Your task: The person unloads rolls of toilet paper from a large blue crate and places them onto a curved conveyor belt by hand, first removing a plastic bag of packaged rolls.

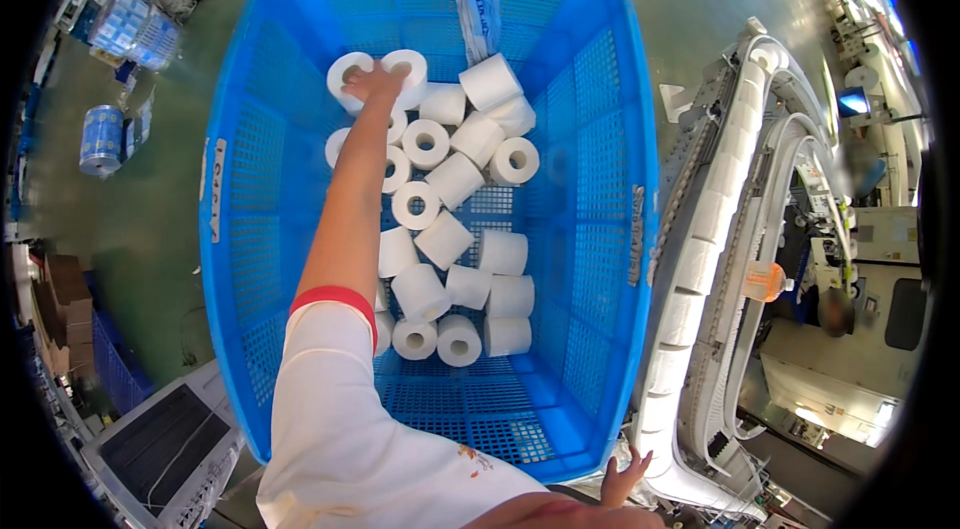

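Left hand (pixel 378 81) grips two white paper rolls (pixel 416 79) inside a perforated blue plastic crate (pixel 606 179); right hand (pixel 625 479), splayed, outside its near-right corner. Cylindrical rolls (pixel 453 181) lie on the crate's latticed floor (pixel 435 409); curved conveyor (pixel 712 369) at its right.

1 downward fisheye head view

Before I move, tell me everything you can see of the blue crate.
The blue crate is large, open-topped and roughly rectangular, apparently plastic, with a smooth rim and grid-perforated walls and floor. It stands upright left of a conveyor, pale markings on both long sides. A handle slot shows at the far end, where a blue-and-white plastic strip hangs over the rim. White rolls lie inside; the left hand reaches in; a sleeve hides part of the near end.
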`<action>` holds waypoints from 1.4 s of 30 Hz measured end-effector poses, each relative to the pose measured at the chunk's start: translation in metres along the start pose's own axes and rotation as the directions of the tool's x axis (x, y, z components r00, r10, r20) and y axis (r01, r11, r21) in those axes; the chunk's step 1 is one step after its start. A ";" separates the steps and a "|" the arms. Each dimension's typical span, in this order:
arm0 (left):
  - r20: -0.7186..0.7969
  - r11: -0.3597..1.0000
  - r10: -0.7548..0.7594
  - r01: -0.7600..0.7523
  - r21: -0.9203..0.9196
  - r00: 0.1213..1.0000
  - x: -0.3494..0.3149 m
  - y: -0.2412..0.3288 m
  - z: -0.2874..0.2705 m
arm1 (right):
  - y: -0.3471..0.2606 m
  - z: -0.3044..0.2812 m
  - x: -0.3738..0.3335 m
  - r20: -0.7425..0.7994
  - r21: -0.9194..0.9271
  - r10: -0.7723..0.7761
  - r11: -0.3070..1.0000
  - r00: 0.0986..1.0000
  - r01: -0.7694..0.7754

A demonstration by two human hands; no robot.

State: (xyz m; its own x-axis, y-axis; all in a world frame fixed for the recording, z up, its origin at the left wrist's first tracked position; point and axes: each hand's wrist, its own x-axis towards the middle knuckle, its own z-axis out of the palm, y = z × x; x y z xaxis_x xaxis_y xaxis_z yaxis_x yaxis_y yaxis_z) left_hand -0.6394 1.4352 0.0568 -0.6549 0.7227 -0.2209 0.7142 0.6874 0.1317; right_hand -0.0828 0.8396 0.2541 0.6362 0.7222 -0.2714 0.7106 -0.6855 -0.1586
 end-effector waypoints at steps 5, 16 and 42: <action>-0.044 0.992 -0.011 0.005 -0.126 0.999 -0.017 -0.032 -0.011 | -0.009 -0.010 0.000 -0.011 0.011 0.018 1.000 1.000 -0.018; 0.173 -0.212 0.933 0.869 -0.447 0.316 -0.234 -0.029 -0.100 | -0.036 -0.034 0.040 -0.147 0.423 -0.166 0.880 0.975 0.214; 0.359 0.451 0.883 0.759 -0.470 -0.302 -0.655 0.015 -0.207 | -0.023 -0.192 0.034 -0.338 0.848 -0.656 0.098 0.674 0.521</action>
State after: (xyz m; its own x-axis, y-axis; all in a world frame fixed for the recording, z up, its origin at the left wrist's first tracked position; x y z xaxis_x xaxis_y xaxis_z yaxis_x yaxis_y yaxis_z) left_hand -0.2507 0.9874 0.4031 0.9174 0.3627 -0.1641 -0.2909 0.8921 0.3457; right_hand -0.0194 0.8975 0.4308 0.0643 0.9681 0.2423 0.1460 0.2311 -0.9619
